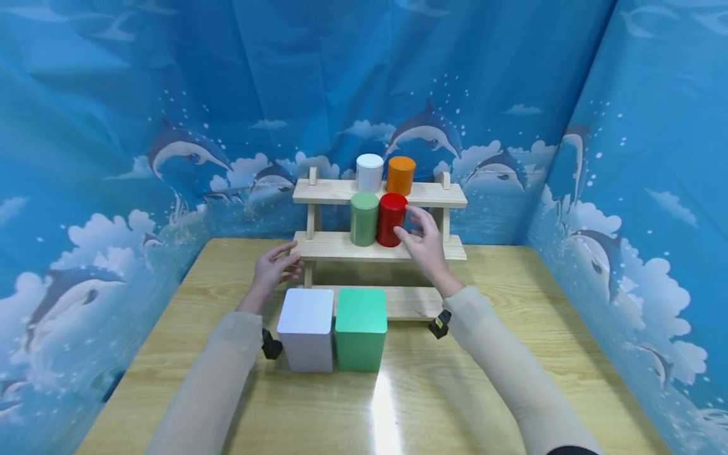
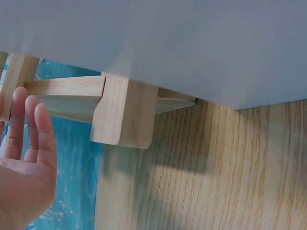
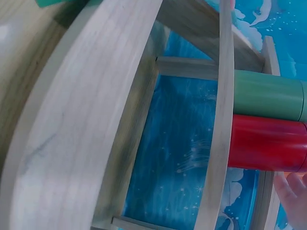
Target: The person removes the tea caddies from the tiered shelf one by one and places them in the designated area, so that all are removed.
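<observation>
A red canister point(image 1: 391, 220) stands upright on the middle tier of a wooden stepped shelf point(image 1: 324, 245), close beside a green canister point(image 1: 364, 218). My right hand point(image 1: 425, 243) is at the red canister's right side, thumb and fingers spread apart. Its fingertips are right at the canister's side in the right wrist view, where the red canister point(image 3: 268, 143) lies sideways in the picture. At the left end of the middle tier, my left hand point(image 1: 272, 273) has its fingertips by the board's edge. Those fingers point(image 2: 45, 132) look loosely extended beside a wooden post in the left wrist view.
A white canister point(image 1: 370, 172) and an orange canister point(image 1: 400, 175) stand on the top tier. Two tall boxes, one white point(image 1: 307, 332) and one green point(image 1: 361, 332), stand on the table point(image 1: 455, 404) before the shelf's left half. Blue dolphin-print curtains point(image 1: 318, 76) surround the table.
</observation>
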Available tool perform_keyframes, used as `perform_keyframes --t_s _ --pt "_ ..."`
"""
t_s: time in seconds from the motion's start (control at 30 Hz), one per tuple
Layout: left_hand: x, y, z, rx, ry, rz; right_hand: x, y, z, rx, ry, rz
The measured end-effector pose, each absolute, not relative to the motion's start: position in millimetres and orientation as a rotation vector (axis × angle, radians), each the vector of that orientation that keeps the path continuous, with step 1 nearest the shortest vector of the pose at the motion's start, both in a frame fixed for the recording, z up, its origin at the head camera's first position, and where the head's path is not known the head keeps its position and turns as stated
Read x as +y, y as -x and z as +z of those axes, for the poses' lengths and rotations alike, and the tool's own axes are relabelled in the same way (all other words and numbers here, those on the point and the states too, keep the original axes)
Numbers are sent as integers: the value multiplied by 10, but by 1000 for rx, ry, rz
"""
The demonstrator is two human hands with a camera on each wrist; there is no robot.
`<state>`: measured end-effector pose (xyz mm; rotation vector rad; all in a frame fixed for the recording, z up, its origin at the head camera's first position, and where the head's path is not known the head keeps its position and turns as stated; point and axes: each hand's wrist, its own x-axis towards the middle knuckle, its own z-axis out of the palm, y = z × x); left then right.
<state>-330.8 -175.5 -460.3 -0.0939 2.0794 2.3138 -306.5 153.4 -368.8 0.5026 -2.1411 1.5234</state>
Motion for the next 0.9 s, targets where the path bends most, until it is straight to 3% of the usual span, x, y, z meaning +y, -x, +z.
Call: perform_keyframes --t_s 0.23,0.9 --pt "-1757 3325 -4664 2093 68 2323 1565 3325 -3784 -2193 -460 1510" --pt "-1786 3361 -4671 2143 87 2248 1444 3523 -3800 -2246 -395 1446"
